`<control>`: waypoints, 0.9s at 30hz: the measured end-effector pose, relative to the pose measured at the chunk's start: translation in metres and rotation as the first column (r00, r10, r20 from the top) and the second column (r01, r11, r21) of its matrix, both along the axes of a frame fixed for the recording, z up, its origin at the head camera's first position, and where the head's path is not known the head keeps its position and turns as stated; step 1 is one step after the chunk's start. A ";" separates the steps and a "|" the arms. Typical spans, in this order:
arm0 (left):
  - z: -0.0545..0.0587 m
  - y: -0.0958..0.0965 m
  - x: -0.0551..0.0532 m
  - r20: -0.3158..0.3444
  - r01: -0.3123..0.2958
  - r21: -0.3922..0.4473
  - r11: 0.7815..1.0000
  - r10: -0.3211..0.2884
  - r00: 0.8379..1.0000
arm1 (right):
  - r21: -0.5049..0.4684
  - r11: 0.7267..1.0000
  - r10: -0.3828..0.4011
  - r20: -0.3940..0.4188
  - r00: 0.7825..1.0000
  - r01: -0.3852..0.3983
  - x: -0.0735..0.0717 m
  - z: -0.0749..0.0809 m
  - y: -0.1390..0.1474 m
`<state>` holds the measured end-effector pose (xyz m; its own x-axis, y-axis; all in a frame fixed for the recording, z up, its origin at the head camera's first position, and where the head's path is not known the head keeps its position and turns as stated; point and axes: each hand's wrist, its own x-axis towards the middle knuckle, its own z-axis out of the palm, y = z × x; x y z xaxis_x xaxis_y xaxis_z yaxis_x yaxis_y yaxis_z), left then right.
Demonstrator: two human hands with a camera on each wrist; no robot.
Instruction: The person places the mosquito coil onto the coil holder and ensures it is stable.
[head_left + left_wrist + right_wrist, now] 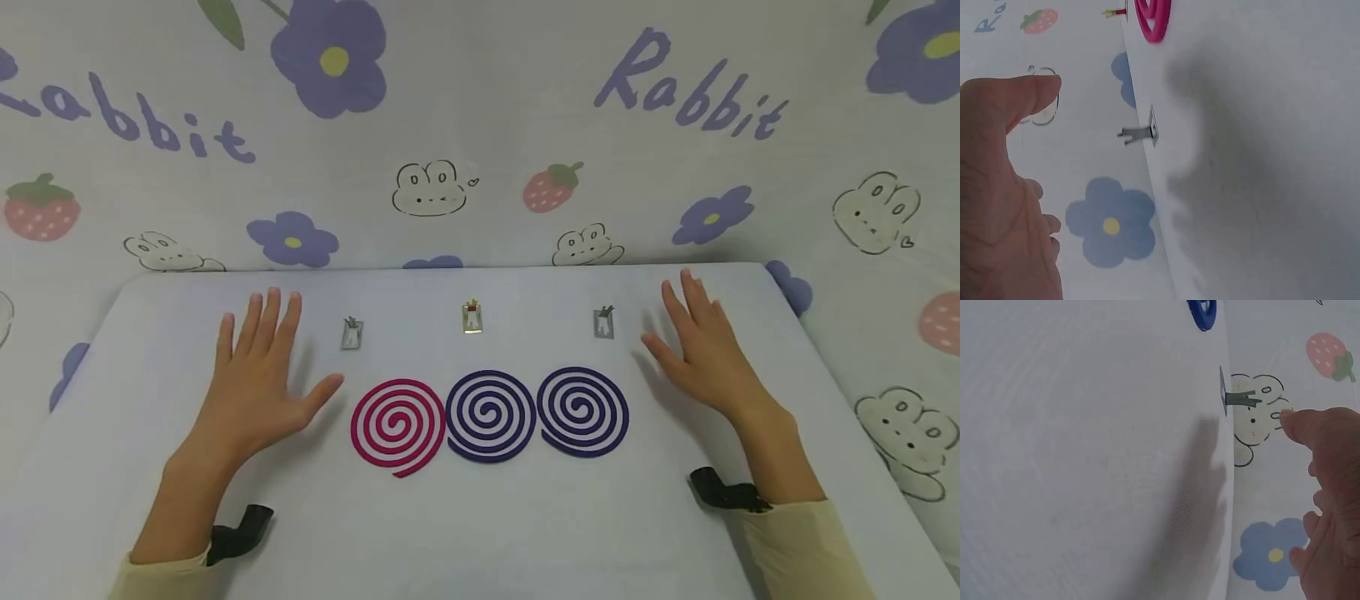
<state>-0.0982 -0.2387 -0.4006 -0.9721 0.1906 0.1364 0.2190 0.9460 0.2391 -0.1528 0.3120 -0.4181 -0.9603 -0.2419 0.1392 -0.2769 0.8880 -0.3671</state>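
Three spiral mosquito coils lie side by side on the white table: a pink coil point(398, 422) at left, a dark blue coil point(491, 416) in the middle and another dark blue coil point(582, 412) at right. Behind them stand three small metal coil stands with upright prongs: a silver stand point(352, 333), a gold-coloured stand point(472, 317) and a second silver stand point(603, 322). My left hand point(255, 379), fingers spread, is left of the pink coil and holds nothing. To the right of the stands, my right hand point(705, 350) is also spread, touching none of them.
The white-covered table point(480, 533) has rounded back corners. Behind it hangs a cloth point(480, 100) printed with rabbits, flowers and strawberries. A black strap piece point(240, 535) sits at my left wrist, and another black piece point(726, 492) at my right.
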 end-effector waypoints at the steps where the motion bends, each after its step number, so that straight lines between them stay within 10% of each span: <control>1: 0.000 0.004 -0.001 -0.004 0.012 0.002 1.000 -0.012 1.000 | -0.010 1.000 0.002 -0.004 1.000 -0.002 0.001 0.000 0.000; 10: 0.001 0.046 0.001 0.035 0.097 0.006 0.995 -0.098 0.995 | -0.034 0.997 0.066 -0.060 0.996 -0.068 0.014 0.005 -0.008; 27: 0.005 0.125 0.003 0.124 0.266 0.004 0.964 -0.264 0.956 | -0.055 0.981 0.188 0.088 0.978 -0.184 0.038 0.020 -0.037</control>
<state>-0.0955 -0.1142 -0.3956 -0.8957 0.4443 0.0155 0.4317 0.8611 0.2686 -0.1148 0.2750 -0.3977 -0.9084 -0.4128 0.0671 -0.3986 0.8059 -0.4379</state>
